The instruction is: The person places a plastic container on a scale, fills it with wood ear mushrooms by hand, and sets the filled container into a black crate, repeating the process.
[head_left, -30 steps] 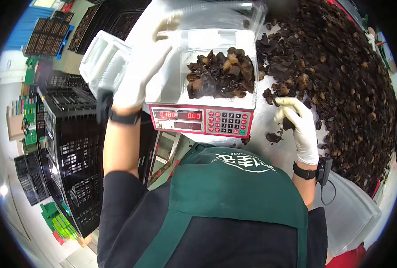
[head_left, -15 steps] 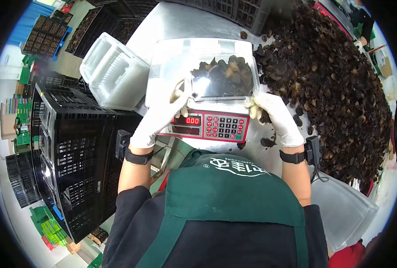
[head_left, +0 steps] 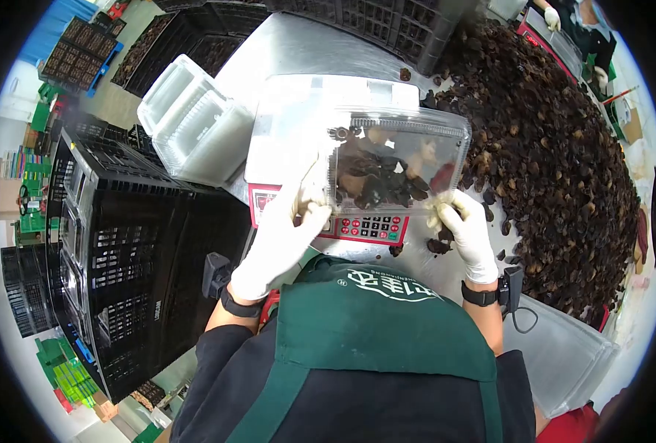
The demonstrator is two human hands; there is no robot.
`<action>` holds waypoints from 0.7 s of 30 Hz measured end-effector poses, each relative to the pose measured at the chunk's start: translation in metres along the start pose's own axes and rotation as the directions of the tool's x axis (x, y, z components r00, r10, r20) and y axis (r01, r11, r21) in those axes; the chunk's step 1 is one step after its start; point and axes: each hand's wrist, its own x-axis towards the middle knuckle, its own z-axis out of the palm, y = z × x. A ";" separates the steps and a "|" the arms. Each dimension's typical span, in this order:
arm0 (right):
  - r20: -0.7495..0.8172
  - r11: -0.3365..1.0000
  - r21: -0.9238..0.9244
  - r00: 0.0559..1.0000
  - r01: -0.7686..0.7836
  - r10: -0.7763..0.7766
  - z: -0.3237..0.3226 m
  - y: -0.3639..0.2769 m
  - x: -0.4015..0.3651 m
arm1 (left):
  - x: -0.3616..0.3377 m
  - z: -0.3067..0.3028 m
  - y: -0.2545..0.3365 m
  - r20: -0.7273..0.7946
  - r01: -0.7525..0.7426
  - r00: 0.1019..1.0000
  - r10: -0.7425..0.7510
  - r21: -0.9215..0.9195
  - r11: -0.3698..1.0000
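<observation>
One clear box (head_left: 398, 159) of dark mushrooms, gripped by two gloved hands.
The left hand (head_left: 287, 232) clasped the box's near left corner and the right hand (head_left: 466, 235) its near right corner, lid shut, just above one scale (head_left: 291, 125) whose red digits were too blurred to read. One stack of empty boxes (head_left: 191, 125) sat left and one mushroom pile (head_left: 564, 148) right. White writing on the apron (head_left: 387, 317) was unreadable.

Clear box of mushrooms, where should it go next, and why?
Probably set it aside toward the black crate: the left hand and right hand hold the clear box, lid shut, above the scale, so weighing looks done.
</observation>
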 end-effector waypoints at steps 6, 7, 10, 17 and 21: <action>-0.007 0.997 -0.060 0.999 0.040 -0.040 0.000 -0.004 -0.007 | -0.005 0.001 -0.011 0.008 -0.104 0.994 0.104 -0.041 0.994; -0.011 0.997 -0.064 0.999 0.031 -0.032 0.001 -0.006 -0.008 | -0.005 0.002 -0.014 0.002 -0.107 0.994 0.108 -0.063 0.992; -0.047 0.994 -0.104 0.998 0.029 -0.034 0.006 -0.007 -0.005 | -0.001 0.006 -0.023 -0.038 -0.083 0.996 0.076 -0.258 0.962; -0.170 0.685 -0.728 0.961 0.026 -0.217 -0.001 -0.009 0.014 | 0.021 0.014 -0.040 -0.077 0.003 0.997 -0.017 -0.180 0.984; -0.283 0.850 -0.521 0.955 -0.079 -0.085 0.001 -0.046 -0.002 | 0.022 0.003 -0.019 -0.186 -0.090 0.958 0.217 0.523 0.848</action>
